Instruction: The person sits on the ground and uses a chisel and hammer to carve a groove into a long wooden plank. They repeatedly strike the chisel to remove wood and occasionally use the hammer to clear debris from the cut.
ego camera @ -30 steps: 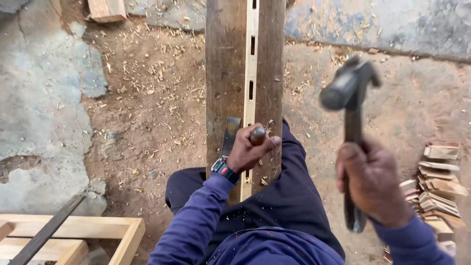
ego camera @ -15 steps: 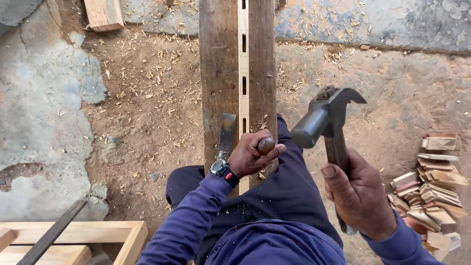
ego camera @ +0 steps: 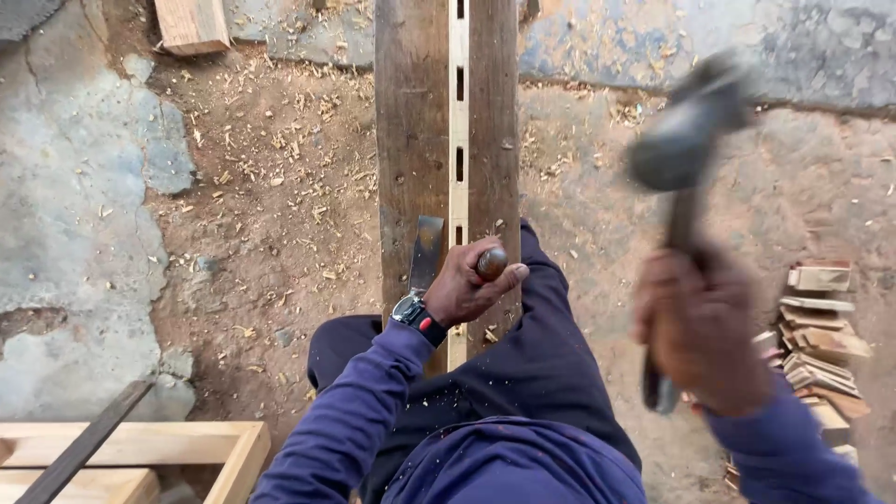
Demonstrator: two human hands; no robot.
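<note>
- A person in dark blue sleeves is straddling a long weathered wooden plank (ego camera: 411,140) running up the frame's centre, apparently pinning it with body weight.
- The left hand (ego camera: 467,287), wearing a wristwatch, is clenching a round brown wooden chisel handle (ego camera: 492,262) at mid-frame, standing it over a pale slotted wooden strip (ego camera: 458,121), seemingly to steady the tool.
- The right hand (ego camera: 702,327), blurred at the right, is gripping a steel-headed hammer (ego camera: 681,140) raised toward the upper right.
- A flat grey metal blade (ego camera: 427,252) is lying on the plank just left of the hand.
- The strip is showing a row of dark rectangular slots.
- Small wood offcuts (ego camera: 821,327) are lying stacked at the right edge.
</note>
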